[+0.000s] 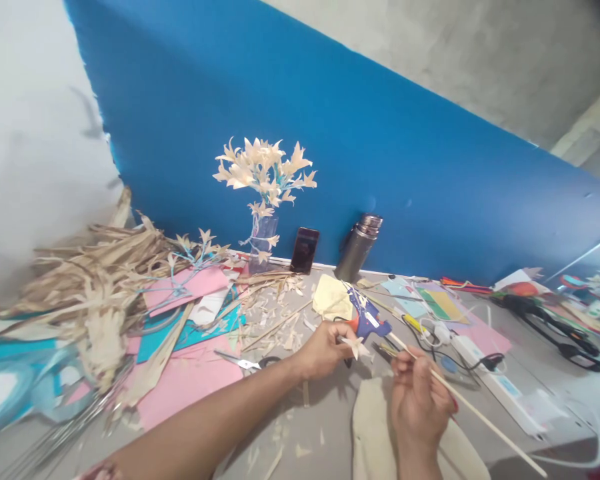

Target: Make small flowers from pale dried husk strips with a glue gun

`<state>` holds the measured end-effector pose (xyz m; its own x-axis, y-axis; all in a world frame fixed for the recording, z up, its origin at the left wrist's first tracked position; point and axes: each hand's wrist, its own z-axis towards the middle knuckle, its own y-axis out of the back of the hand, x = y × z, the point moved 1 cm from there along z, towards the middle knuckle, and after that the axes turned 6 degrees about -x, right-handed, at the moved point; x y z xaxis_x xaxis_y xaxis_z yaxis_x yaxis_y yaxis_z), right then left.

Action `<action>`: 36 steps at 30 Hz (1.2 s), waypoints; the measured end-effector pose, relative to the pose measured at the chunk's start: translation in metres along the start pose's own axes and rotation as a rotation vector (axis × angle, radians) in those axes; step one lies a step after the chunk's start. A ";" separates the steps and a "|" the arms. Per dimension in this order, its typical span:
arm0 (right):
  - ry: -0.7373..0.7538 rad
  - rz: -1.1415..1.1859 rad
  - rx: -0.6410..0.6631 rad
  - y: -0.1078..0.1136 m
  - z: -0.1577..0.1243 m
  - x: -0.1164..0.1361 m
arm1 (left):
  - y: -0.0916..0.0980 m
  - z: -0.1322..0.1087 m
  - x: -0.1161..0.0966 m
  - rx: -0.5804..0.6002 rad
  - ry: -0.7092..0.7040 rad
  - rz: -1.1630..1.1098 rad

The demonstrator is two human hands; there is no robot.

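My left hand [325,350] is closed in a pinch on a small pale flower [357,345] with pointed petals. In my right hand [421,399] a long thin wooden stick [490,427] is gripped, slanting down to the right. Its upper end lies close to a blue and orange glue gun [373,321] on the table, just beyond both hands; I cannot tell whether they touch. A pale yellow piece of material [333,298] lies beside the gun. Left of my left hand are scissors [237,360], partly hidden by the forearm.
Dried husks [95,267] heap up at the left, near pink sheets [195,380] and blue ribbon rolls [0,393]. A vase [263,233] of pale flowers, a phone [305,250] and a flask [359,248] stand by the blue partition [330,120]. A power strip [500,387] with cables lies right.
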<state>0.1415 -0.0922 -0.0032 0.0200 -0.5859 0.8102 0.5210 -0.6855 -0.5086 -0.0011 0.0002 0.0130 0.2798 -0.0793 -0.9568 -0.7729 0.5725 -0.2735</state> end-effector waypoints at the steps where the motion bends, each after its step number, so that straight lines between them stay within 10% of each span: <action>1: 0.001 -0.005 0.005 -0.001 -0.001 0.000 | 0.001 0.000 0.000 -0.002 -0.009 0.002; 10: 0.086 -0.274 0.029 -0.003 0.036 0.029 | 0.010 0.007 -0.001 -0.121 -0.015 -0.065; 15: 0.390 -0.905 0.571 -0.025 0.118 0.011 | 0.010 0.008 -0.003 -0.139 -0.024 -0.073; 19: 0.361 -0.960 0.686 -0.037 0.155 -0.006 | 0.012 0.009 -0.006 -0.170 -0.078 -0.068; 22: 0.282 -0.907 0.668 -0.041 0.144 -0.006 | 0.015 0.011 -0.009 -0.177 -0.112 -0.086; 27: -0.393 -0.356 1.038 -0.068 0.076 -0.007 | 0.016 0.011 -0.010 -0.175 -0.087 -0.105; 36: -0.517 -0.007 0.648 -0.100 0.063 -0.023 | 0.019 0.013 -0.025 -0.256 0.030 -0.269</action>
<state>0.1426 0.0170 0.0479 0.3228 -0.2013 0.9248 0.9077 -0.2109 -0.3627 -0.0155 0.0242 0.0328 0.4787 -0.2251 -0.8486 -0.7925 0.3053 -0.5280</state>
